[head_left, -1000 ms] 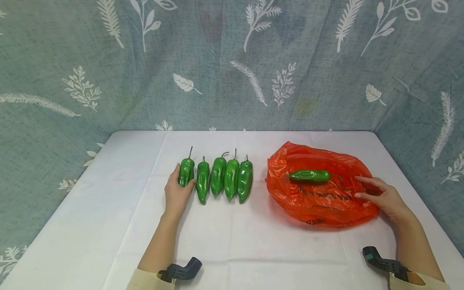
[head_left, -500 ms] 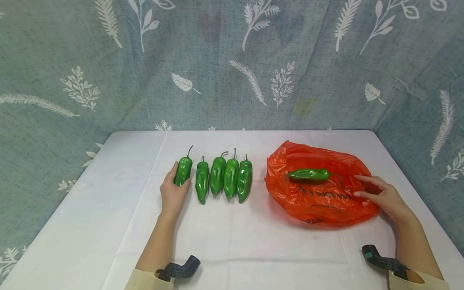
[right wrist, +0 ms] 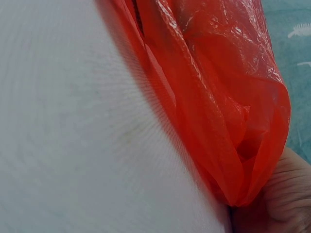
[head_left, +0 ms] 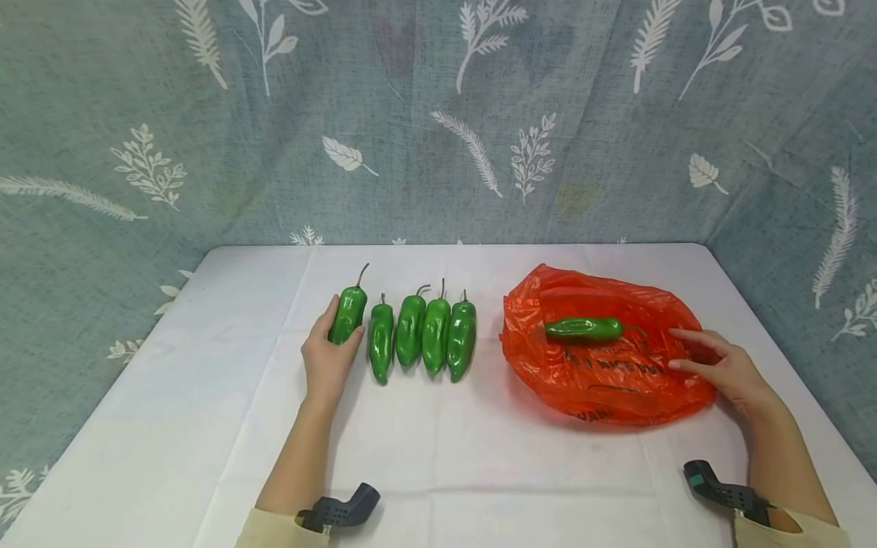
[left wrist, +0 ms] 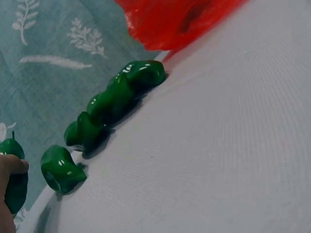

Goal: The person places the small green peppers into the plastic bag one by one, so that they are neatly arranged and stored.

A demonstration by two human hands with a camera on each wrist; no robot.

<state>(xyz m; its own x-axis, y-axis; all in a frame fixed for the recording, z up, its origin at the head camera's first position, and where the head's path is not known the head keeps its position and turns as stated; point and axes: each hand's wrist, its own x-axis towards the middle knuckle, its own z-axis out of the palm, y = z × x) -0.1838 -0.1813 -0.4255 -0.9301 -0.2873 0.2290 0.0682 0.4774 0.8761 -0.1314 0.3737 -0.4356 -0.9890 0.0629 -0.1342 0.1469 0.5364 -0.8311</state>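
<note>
Red plastic bag (head_left: pixel 640 407) bears one long, glossy green pepper (head_left: pixel 584 329); leftward lie four matching peppers (head_left: pixel 435 337), then the left hand (head_left: pixel 327 361), gripping another pepper (head_left: pixel 348 313); at the bag's right edge rests the right hand (head_left: pixel 738 377), fingers parted.

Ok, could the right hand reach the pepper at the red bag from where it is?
Probably yes. The right hand is at the red bag's right side, the pepper's stem end faces it, and nothing but bag film shows between them.
</note>
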